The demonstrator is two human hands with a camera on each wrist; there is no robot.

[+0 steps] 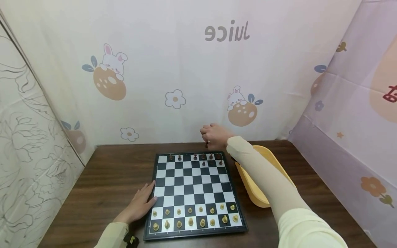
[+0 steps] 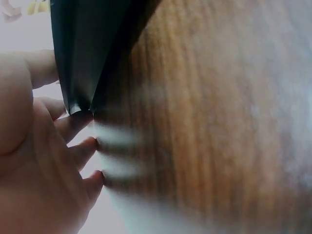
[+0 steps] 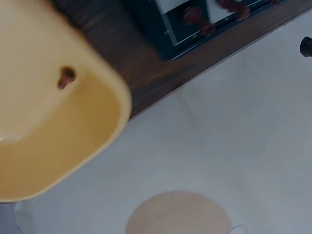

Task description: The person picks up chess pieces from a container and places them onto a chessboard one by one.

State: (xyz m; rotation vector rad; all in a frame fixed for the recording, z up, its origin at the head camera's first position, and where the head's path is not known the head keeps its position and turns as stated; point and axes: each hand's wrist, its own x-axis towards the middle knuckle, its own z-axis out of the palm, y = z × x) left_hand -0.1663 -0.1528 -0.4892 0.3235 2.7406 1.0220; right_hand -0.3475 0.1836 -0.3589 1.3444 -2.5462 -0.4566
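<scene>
- Our left hand (image 1: 139, 205), fingers extended, touches the board (image 1: 188, 181) at its left edge.
- Our right hand (image 1: 217, 136) pinches a dark piece (image 3: 307, 46) near the far edge.
- The tub (image 1: 260, 200) stands right.

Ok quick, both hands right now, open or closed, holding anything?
Left hand: open, touching the chessboard.
Right hand: closed, holding a dark chess piece.

A brown chess piece (image 3: 66, 78) lies inside the yellow tub (image 3: 95, 114).
</scene>
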